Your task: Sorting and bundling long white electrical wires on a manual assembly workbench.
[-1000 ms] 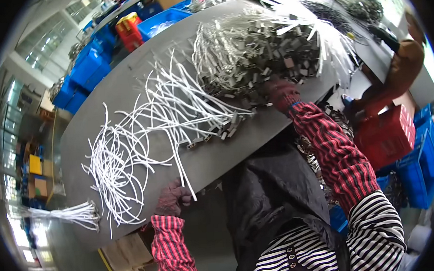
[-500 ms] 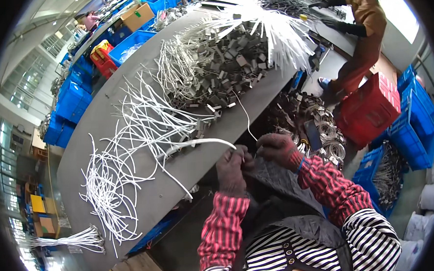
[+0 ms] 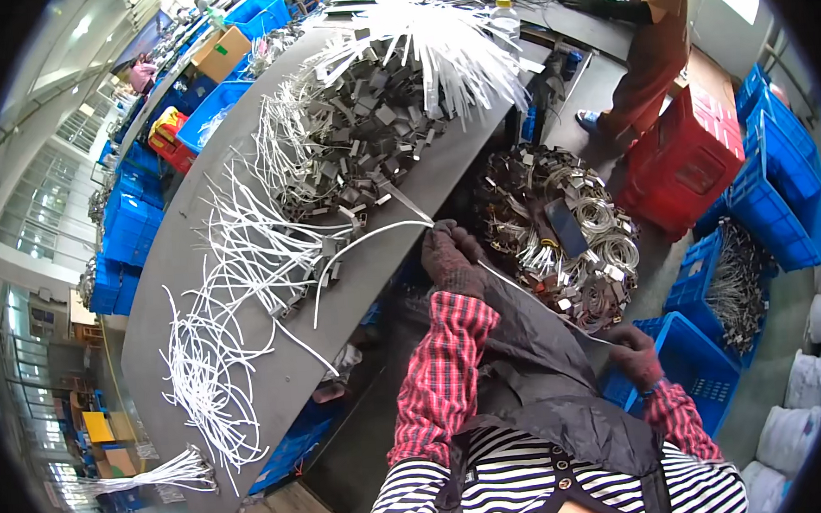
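My left hand (image 3: 452, 259), in a dark glove, is closed around the end of a white tube (image 3: 372, 234) at the table's near edge. The tube curves back over the tabletop. From that hand a thin pale wire (image 3: 548, 303) stretches down across my dark apron to my right hand (image 3: 634, 356). That hand, also gloved, is closed on the wire low at the right, beside a blue crate (image 3: 700, 371). Loose white tubes (image 3: 208, 383) lie left of my left hand. Beyond it is a heap of dark grey metal pieces (image 3: 375, 114) with pale wires.
The grey table (image 3: 165, 269) curves along my left. White strips (image 3: 437, 46) fan out at its far end. Coiled wires (image 3: 604, 232) and a dark phone (image 3: 567, 228) lie right of the table. Red crates (image 3: 679, 163) stand beyond, near a co-worker in brown (image 3: 655, 49).
My right hand has moved away from the left, down to the right, and the wire is now stretched between them. The view has shifted rightward. My left hand still grips the tube end.
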### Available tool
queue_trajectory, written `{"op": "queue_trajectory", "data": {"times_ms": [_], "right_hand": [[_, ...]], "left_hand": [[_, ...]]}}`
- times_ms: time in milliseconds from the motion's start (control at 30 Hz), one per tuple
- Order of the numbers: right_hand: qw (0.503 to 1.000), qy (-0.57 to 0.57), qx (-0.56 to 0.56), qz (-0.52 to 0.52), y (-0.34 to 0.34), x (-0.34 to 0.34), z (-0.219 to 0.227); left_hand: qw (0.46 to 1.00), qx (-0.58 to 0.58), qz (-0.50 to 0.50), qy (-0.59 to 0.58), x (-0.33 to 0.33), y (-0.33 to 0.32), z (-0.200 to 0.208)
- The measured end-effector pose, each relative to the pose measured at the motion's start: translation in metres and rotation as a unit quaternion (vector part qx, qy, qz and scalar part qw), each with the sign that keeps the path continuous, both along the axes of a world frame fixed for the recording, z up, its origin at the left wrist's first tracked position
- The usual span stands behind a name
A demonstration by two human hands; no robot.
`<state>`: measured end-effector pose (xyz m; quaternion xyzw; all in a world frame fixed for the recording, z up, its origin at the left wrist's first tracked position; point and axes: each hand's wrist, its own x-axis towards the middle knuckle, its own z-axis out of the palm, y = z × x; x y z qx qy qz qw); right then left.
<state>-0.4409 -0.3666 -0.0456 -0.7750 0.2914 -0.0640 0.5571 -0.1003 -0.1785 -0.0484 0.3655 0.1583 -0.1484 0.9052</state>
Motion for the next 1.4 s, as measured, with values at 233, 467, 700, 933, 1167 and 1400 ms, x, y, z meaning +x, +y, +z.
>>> {"op": "queue_trajectory", "data": {"times_ms": [233,467,700,933,1167,1400], "right_hand": [[0.976,0.116,0.119,-0.142,-0.078,-0.104,-0.039],[0.969,0.101,0.144,-0.175,-0.079,-0.114,-0.048],[0.971,0.098,0.149,-0.156,-0.072,-0.113,-0.053],[0.981,0.058,0.135,-0.126,-0.062,-0.095,-0.056],[0.953,0.049,0.291,-0.07,-0.003,0.039,-0.032],[0.944,-0.102,0.274,0.154,0.08,0.208,0.035]], "left_hand": [[0.996,-0.044,0.053,-0.059,0.024,0.005,0.014],[0.998,0.018,0.062,-0.028,0.028,0.008,0.032],[0.997,0.019,0.057,-0.037,0.022,0.014,0.046],[0.996,-0.012,0.03,-0.081,0.007,0.017,0.062],[0.985,-0.025,-0.09,-0.142,-0.055,0.019,0.058],[0.965,0.108,-0.106,-0.214,-0.075,0.036,0.036]]}}
